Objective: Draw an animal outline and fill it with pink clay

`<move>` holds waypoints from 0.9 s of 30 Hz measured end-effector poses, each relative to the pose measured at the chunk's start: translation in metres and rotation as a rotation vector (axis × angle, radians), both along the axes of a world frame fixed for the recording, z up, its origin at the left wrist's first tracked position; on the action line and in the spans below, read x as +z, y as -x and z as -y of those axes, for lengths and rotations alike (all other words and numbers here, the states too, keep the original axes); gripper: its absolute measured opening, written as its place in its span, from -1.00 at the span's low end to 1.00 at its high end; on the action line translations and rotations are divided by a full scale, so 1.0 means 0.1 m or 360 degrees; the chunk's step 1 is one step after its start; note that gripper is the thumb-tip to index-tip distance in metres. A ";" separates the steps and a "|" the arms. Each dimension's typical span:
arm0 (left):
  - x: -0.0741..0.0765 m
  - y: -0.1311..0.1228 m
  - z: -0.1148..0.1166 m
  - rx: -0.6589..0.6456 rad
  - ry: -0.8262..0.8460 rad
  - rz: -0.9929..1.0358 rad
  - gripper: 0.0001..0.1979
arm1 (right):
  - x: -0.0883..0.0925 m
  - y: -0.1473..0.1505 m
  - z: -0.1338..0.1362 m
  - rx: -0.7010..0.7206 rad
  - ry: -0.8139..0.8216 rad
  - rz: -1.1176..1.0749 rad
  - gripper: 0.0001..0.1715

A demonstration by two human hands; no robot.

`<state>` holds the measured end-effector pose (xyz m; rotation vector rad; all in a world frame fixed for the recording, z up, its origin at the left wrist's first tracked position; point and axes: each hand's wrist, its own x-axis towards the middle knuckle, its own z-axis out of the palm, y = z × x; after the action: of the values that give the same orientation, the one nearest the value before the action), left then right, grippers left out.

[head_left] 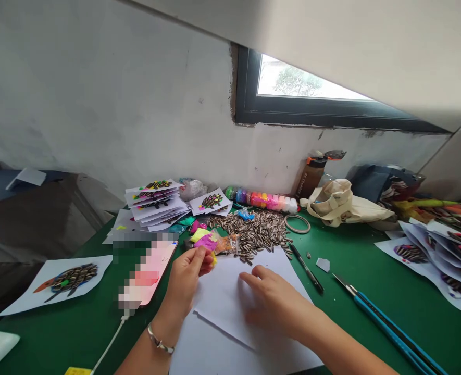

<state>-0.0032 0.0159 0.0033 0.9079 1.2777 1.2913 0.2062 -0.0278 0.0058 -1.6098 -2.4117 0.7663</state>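
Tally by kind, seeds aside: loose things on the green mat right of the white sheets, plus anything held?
Black pen: 1
Blue-handled cutting tool: 1
Grey tape ring: 1
Small grey paper scrap: 1
Pink-and-yellow soft piece, likely clay, pinched in the left hand: 1
Total: 5

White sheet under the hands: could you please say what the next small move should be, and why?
Probably press the yellow bit pinched in the left hand onto the white sheet: it is blank, and the right hand rests on it.
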 end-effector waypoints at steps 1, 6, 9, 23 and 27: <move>-0.01 -0.01 0.01 -0.0028 -0.0031 -0.0050 -0.57 | -0.03 -0.03 -0.01 0.0007 0.0044 -0.0144 -0.32; -0.03 -0.04 0.06 -0.0131 -0.0165 -0.0306 -0.57 | -0.14 -0.20 -0.13 -0.0153 0.0177 -0.0690 -0.39; 0.02 -0.07 0.11 -0.0152 -0.0212 -0.0464 -0.60 | -0.13 -0.29 -0.20 -0.0153 0.0224 -0.0732 -0.54; 0.12 -0.16 0.34 -0.0411 -0.0861 -0.1151 -0.74 | -0.16 -0.29 -0.32 0.0026 -0.0107 -0.0615 -0.57; 0.05 -0.23 0.34 -0.0723 -0.1042 -0.1336 -0.78 | -0.22 -0.29 -0.37 0.0151 -0.0269 -0.0494 -0.61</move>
<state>0.0198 -0.0184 0.0082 2.2317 1.1243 0.9746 0.2348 0.0092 -0.0161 -1.2213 -2.2721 0.7418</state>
